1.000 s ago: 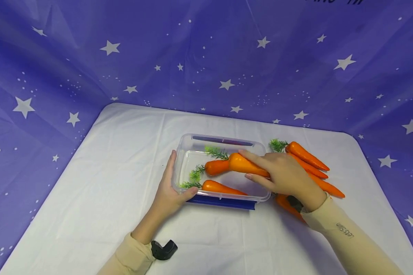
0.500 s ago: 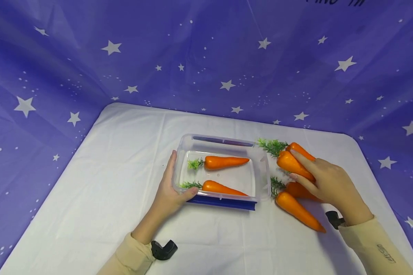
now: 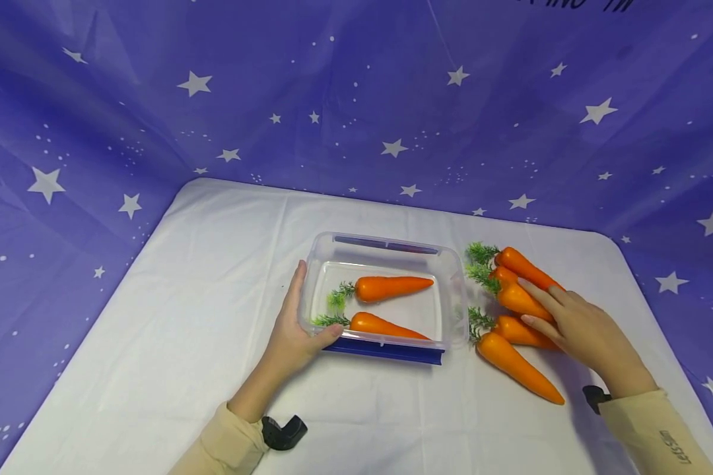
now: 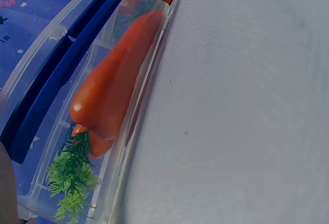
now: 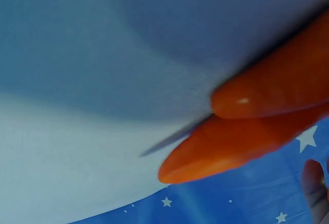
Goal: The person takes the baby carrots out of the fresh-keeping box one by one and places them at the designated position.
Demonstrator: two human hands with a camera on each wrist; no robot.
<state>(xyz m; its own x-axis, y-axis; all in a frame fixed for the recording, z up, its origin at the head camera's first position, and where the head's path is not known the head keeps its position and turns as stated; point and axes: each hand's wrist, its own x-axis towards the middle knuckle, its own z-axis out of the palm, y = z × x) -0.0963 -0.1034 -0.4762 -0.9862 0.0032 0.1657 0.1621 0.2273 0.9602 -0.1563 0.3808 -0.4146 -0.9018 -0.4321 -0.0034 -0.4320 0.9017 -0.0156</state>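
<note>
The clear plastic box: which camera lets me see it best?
The head view: the box shows nearly whole from above, two carrots inside. The left wrist view shows part of it close up, cut off by the edge; the right wrist view doesn't show it.

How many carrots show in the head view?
7. The clear box holds a back carrot and a front carrot. To its right, back to front: first carrot, second carrot, third carrot partly under the right hand, fourth carrot, fifth carrot. The hand may hide more.
</note>
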